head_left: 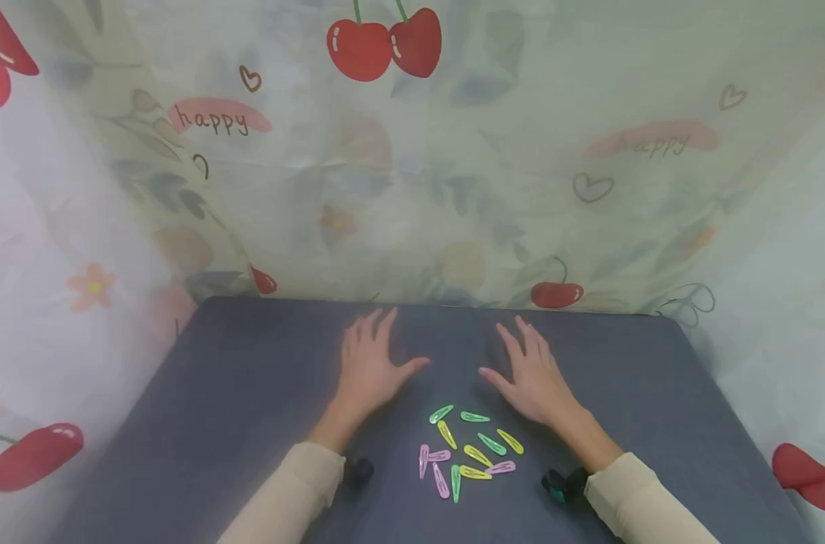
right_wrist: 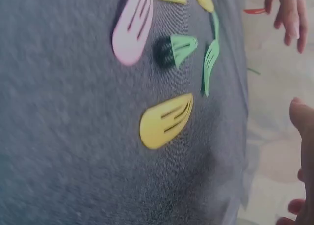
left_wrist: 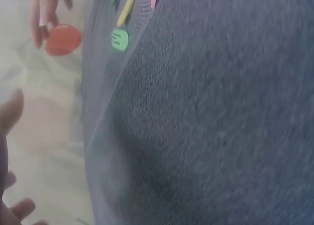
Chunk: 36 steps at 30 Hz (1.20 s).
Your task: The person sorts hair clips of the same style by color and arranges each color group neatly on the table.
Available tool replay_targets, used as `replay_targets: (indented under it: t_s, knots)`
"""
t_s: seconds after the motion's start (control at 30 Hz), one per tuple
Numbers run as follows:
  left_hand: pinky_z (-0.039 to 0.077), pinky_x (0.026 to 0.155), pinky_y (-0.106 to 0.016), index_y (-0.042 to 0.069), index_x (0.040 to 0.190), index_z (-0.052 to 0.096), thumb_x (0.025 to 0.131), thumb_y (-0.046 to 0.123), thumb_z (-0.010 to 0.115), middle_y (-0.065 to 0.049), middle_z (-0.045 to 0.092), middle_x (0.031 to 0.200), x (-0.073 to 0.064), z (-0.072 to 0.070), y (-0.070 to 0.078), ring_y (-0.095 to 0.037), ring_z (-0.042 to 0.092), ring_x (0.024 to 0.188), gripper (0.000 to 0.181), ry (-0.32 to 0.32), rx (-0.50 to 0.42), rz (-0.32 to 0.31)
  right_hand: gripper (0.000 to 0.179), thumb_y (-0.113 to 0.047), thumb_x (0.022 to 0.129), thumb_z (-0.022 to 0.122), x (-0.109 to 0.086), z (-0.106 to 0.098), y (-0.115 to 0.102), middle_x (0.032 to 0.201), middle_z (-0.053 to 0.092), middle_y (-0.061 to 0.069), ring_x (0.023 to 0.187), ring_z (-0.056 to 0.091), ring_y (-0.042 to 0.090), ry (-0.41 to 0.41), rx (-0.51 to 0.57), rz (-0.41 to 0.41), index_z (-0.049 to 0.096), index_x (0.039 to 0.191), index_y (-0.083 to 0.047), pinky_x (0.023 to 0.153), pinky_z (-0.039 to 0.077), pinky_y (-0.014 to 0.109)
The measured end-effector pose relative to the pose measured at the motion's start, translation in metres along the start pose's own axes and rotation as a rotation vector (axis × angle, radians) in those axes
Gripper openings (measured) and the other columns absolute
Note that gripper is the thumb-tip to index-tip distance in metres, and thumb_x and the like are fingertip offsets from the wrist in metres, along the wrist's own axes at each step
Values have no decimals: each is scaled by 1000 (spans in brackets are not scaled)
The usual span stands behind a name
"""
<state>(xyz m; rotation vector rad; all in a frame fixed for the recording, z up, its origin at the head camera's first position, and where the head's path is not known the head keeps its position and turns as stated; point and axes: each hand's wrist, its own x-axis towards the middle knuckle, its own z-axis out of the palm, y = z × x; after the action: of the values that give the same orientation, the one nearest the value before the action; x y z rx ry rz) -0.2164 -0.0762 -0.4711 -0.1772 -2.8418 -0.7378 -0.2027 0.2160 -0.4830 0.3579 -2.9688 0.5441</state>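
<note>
Left hand (head_left: 369,366) and right hand (head_left: 531,378) splay released, thumbs inward | 12 teardrop-shaped pink, yellow, green clips (head_left: 478,455) dot dark-grey tabletop (head_left: 249,393)

1. Twelve slotted, teardrop-shaped snap hair clips (head_left: 477,455) lie loosely scattered at varied angles on the desk (head_left: 236,423), between the left hand (head_left: 372,366) and right hand (head_left: 536,381), apart from both.
2. Green clips (head_left: 492,443), four: two at the group's far edge, one right of its middle, one lengthwise at the near edge.
3. Yellow clips (head_left: 511,441), four: one slanting at left, one rightmost, two close together near the middle.
4. Pink clips (head_left: 441,480), four: three clustered at left, one at right beside a yellow clip's end.
</note>
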Motion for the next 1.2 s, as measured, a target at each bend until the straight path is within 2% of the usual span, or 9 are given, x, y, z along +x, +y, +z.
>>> replay_targets:
  t_s: [0.13,0.23,0.43,0.53,0.7,0.9,1.03,1.2]
  knots:
    - [29,119,-59,27,157,37,77,66,79,-8,38,161,-4,3,3,-37,36,145,98,-23,-89,-18,93,-66,91,63,-8,-1,-3,164,26,21,147,30,44,11,43,12,27,162,-17,112,35,68]
    - [32,116,-58,25,153,44,75,63,82,-7,46,153,-7,5,4,-34,40,138,94,-33,-151,-30,91,-62,90,68,-12,-1,-5,157,36,20,140,37,41,15,81,20,31,160,-17,109,40,65]
    - [39,109,-56,23,143,56,73,55,88,-2,61,138,-15,10,4,-30,47,130,83,-66,-294,-51,85,-55,89,73,-23,2,-7,147,45,17,133,43,37,-36,177,48,37,157,-19,105,45,62]
    - [44,104,-52,28,137,61,73,50,89,2,66,133,-21,12,3,-26,51,126,74,-124,-404,-56,81,-53,89,73,-28,3,-8,146,49,16,133,45,36,-73,225,77,40,155,-18,105,45,61]
    - [48,104,-51,24,128,69,76,39,90,-2,72,125,-29,19,-1,-25,62,121,58,-233,-554,13,71,-48,91,74,-34,5,-8,132,62,10,121,56,29,-127,278,104,49,148,-15,101,48,55]
    - [47,105,-49,22,117,75,78,33,89,3,74,117,-32,27,-4,-21,64,118,43,-308,-551,58,50,-39,90,77,-36,10,-11,111,67,-2,104,58,16,-169,329,68,64,133,-17,92,47,42]
    - [43,103,-50,29,109,79,78,34,89,6,72,113,-33,32,-4,-22,59,115,34,-333,-482,49,38,-35,89,79,-37,14,-14,105,67,-6,98,54,13,-203,353,52,70,123,-21,87,44,37]
    - [32,102,-54,39,100,79,77,38,89,9,68,110,-35,37,-2,-20,48,114,24,-354,-388,35,26,-36,88,79,-38,20,-16,100,65,-9,95,48,12,-248,362,65,74,112,-27,84,33,35]
